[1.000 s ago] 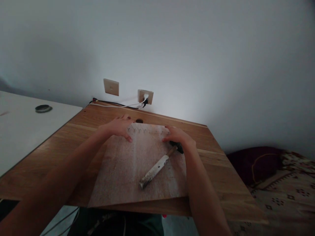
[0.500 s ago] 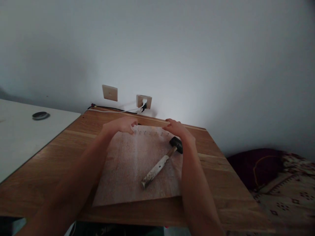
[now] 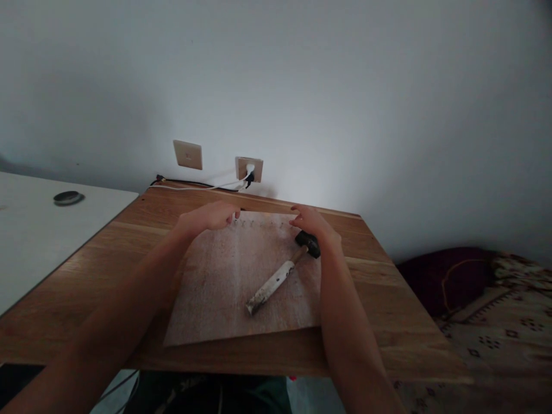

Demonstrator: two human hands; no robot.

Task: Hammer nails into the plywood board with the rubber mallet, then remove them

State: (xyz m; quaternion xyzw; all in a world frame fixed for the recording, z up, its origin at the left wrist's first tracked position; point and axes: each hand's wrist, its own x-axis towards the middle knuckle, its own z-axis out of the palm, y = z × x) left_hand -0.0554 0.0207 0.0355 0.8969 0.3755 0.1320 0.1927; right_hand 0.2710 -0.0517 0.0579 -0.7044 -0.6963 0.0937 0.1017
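A thin, pale pinkish-brown board (image 3: pixel 215 287) lies on the wooden table, with a row of small dark marks or bits of metal near its far edge, too small to make out. My left hand (image 3: pixel 212 216) is closed with curled fingers at the board's far left corner and appears to grip that edge. At the far right corner is my right hand (image 3: pixel 311 222), its thumb and forefinger apart beside the edge. A hammer (image 3: pixel 276 282) rests diagonally on the board. Its black head is close to my right wrist, and its white-wrapped, worn handle points toward me.
The wooden table (image 3: pixel 388 310) meets a plain wall with a switch plate (image 3: pixel 188 154) and a socket (image 3: pixel 256 168) with plugs and cables. To the left, a white table (image 3: pixel 30 241) carries a round dark lid-like object (image 3: pixel 68 198). Patterned bedding (image 3: pixel 509 328) lies right.
The view has tilted slightly down. My left fingers have curled in closer, while my right hand has shifted only slightly. Board and hammer stay in the same place on the table.
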